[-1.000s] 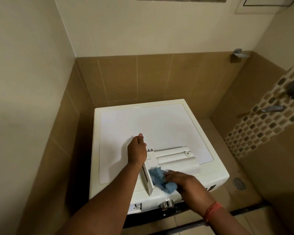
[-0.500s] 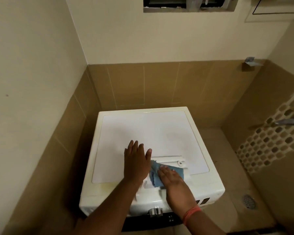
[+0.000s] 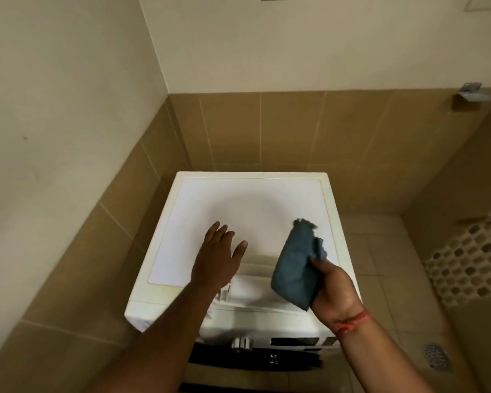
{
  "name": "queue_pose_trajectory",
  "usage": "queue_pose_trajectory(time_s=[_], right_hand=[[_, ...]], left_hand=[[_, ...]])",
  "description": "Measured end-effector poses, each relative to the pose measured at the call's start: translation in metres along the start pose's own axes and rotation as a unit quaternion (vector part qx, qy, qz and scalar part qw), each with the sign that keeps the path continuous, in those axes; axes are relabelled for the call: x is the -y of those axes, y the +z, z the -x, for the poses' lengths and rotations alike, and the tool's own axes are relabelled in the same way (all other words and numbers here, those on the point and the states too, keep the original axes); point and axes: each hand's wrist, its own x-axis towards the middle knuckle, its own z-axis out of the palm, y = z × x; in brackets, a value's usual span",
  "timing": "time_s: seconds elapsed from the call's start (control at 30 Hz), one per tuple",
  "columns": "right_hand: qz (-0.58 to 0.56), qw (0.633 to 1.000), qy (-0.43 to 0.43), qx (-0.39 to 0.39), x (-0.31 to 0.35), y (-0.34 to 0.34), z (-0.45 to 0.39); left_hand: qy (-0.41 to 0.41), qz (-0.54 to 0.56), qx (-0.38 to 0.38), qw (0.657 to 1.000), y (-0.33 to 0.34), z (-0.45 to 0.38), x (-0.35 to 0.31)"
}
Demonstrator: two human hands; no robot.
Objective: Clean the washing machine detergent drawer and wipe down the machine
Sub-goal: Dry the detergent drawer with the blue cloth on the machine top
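Note:
A white washing machine point(image 3: 238, 205) stands in a tiled corner, seen from above. The white detergent drawer point(image 3: 247, 290) lies on its top near the front edge, partly hidden by my arms. My left hand point(image 3: 217, 259) is flat with fingers spread, over the drawer's left end and the machine top. My right hand point(image 3: 330, 287) holds a folded blue cloth point(image 3: 296, 268) lifted above the drawer's right end, the cloth sticking upward.
Tan tiled walls close in at the left and back of the machine. To the right is tiled floor with a round drain point(image 3: 437, 357). The machine's dial point(image 3: 242, 343) and dark display point(image 3: 294, 341) face me at the front. A metal wall bracket point(image 3: 471, 93) sits at upper right.
My right hand has lifted the blue cloth off the drawer and raised it to the right. My left hand went from gripping the drawer's end to lying flat with fingers spread.

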Motion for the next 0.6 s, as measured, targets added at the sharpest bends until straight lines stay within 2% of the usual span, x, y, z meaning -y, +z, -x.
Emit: queue_pose_trajectory(time_s=[0.07,0.13,0.17,0.2,0.23,0.27,0.3,0.37,0.43,0.47,0.6], right_hand=[[0.029,0.999,0.01,0.01,0.008,-0.003,0.003],[0.121,0.991,-0.063,-0.017,0.004,-0.006,0.001],[0.211,0.968,-0.126,-0.051,0.0,-0.005,0.0],[0.316,0.924,-0.195,-0.087,-0.008,-0.001,-0.002],[0.415,0.864,-0.262,-0.115,-0.017,0.004,-0.002],[0.498,0.8,-0.317,-0.109,-0.027,0.01,-0.004],[0.565,0.741,-0.356,-0.072,-0.039,0.018,-0.005],[0.681,0.633,-0.366,0.041,-0.069,0.029,-0.011],[0.764,0.509,-0.388,0.086,-0.098,0.021,-0.026],[0.766,0.496,-0.401,0.082,-0.103,0.015,-0.031],[0.767,0.514,-0.384,0.02,-0.083,-0.012,-0.031]], left_hand=[[0.0,0.001,-0.005,1.0,0.003,-0.002,-0.001],[0.012,0.005,-0.023,1.0,0.006,-0.003,-0.002],[0.019,0.008,-0.031,0.999,0.007,-0.005,-0.002],[0.022,0.012,-0.036,0.999,0.007,-0.006,-0.003],[0.021,0.017,-0.038,0.999,0.007,-0.008,-0.005],[0.015,0.027,-0.038,0.999,0.008,-0.01,-0.007],[0.008,0.039,-0.039,0.998,0.008,-0.011,-0.009],[-0.006,0.063,-0.047,0.997,0.008,-0.013,-0.01],[-0.015,0.072,-0.048,0.996,0.008,-0.013,-0.009],[-0.018,0.073,-0.044,0.996,0.007,-0.014,-0.009],[-0.024,0.056,-0.034,0.998,0.001,-0.011,-0.01]])
